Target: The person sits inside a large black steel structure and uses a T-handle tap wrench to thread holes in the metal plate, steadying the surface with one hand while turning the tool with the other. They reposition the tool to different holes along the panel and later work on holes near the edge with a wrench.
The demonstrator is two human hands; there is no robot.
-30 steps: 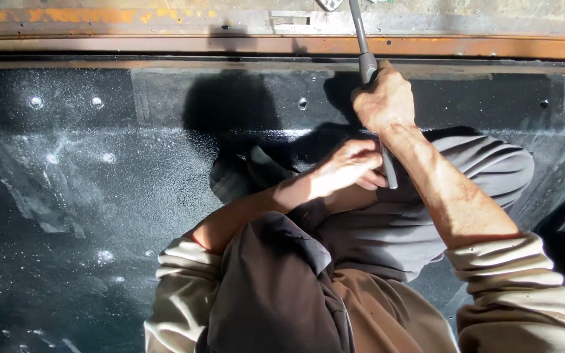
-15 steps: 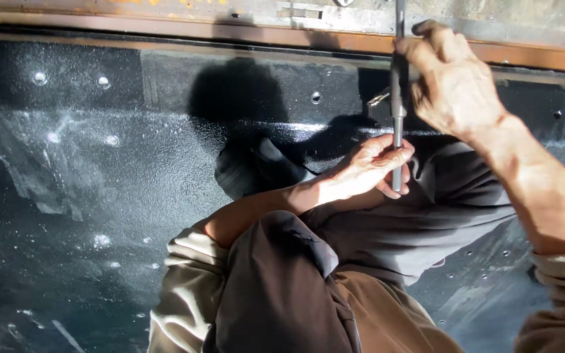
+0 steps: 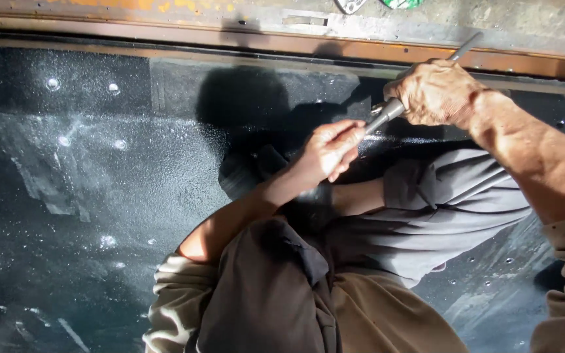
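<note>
A long grey metal rod (image 3: 387,115) slants from upper right down to the middle of the view. My right hand (image 3: 436,91) is clenched around its upper part, near the rusty rail. My left hand (image 3: 331,149) grips the rod's lower end, fingers wrapped over the tip, which is hidden. Both hands hover above my bent knees in grey and brown trousers (image 3: 426,216). Under them lies a black, wet-looking sheet (image 3: 86,196) speckled with white grit.
A rusty orange-brown metal rail (image 3: 230,36) runs across the top, with concrete ground beyond it. Small round rivets (image 3: 52,84) dot the black sheet. My shadow falls on the sheet near the middle. A green scrap (image 3: 400,3) lies at the top edge.
The rod has tilted from nearly upright to a slant. My right hand moved right along it, and my left hand shifted up to hold the lower end.
</note>
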